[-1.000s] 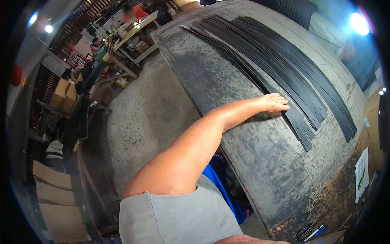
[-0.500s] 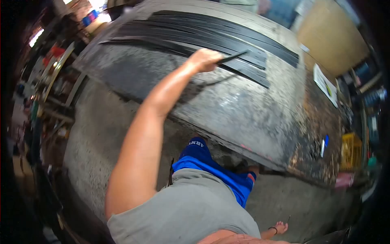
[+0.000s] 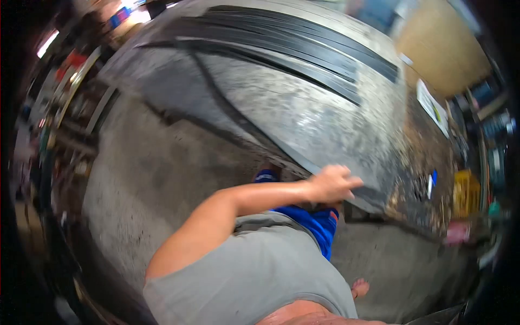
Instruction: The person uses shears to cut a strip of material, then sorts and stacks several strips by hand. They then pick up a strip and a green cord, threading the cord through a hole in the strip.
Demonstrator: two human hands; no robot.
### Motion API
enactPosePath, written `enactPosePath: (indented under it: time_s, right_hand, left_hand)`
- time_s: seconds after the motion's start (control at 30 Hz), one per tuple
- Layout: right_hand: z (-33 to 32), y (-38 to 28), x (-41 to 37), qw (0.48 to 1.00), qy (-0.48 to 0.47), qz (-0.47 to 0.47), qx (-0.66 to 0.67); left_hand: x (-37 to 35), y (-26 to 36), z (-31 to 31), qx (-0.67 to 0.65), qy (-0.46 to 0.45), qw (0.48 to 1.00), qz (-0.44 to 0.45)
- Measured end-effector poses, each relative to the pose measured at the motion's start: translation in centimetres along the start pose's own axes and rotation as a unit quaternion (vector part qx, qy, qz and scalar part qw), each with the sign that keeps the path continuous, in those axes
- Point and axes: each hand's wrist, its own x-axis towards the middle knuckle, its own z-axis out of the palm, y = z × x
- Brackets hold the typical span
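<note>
My left hand [image 3: 331, 184], blurred by motion, is over the near edge of the worktable [image 3: 303, 122], its fingers partly spread. One long dark strip [image 3: 233, 112] curves from the stack's left part down to this edge and passes beside and under the hand; no grip on it shows. Farther back, several flat black strips [image 3: 276, 40] lie side by side across the tabletop. Low in the view, away from the table, my right hand [image 3: 361, 287] hangs above the floor, small and slightly blurred, fingers apart, with nothing visible in it.
A brown board [image 3: 441, 51] stands at the back right. Nearer on that side are a white sheet [image 3: 432, 108], a blue and white item [image 3: 431, 184] and a yellow crate [image 3: 466, 194]. Cluttered shelving lines the left side. Concrete floor [image 3: 146, 162] shows below the table.
My left hand has come down and right from the stack to the near edge. The strip it held now lies curved across the table. My right hand has shifted slightly up and left.
</note>
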Motion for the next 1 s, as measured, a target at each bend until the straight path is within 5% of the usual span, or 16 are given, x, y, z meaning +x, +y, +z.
enactPosePath:
  time_s: [0.03,0.07,0.2,0.63,1.0]
  right_hand:
    - [0.5,-1.5,-2.4,0.999,-0.032,0.014,0.008]
    - [3.7,-4.7,-10.0,0.995,0.075,-0.056,0.023]
    - [11.4,-6.2,-9.0,0.997,-0.015,-0.076,-0.012]
    - [21.8,-7.4,-4.4,0.971,-0.152,-0.144,-0.114]
    - [22.5,-6.7,0.0,0.946,-0.181,-0.184,-0.197]
  left_hand:
    - [0.2,1.5,0.8,-0.022,0.018,1.0,0.014]
    - [0.1,2.4,2.0,-0.048,0.01,0.998,0.029]
    - [-0.4,5.1,5.7,-0.049,0.059,0.99,0.117]
    - [2.1,6.8,7.4,-0.061,0.049,0.974,0.214]
    - [5.1,8.1,10.0,-0.061,-0.005,0.966,0.252]
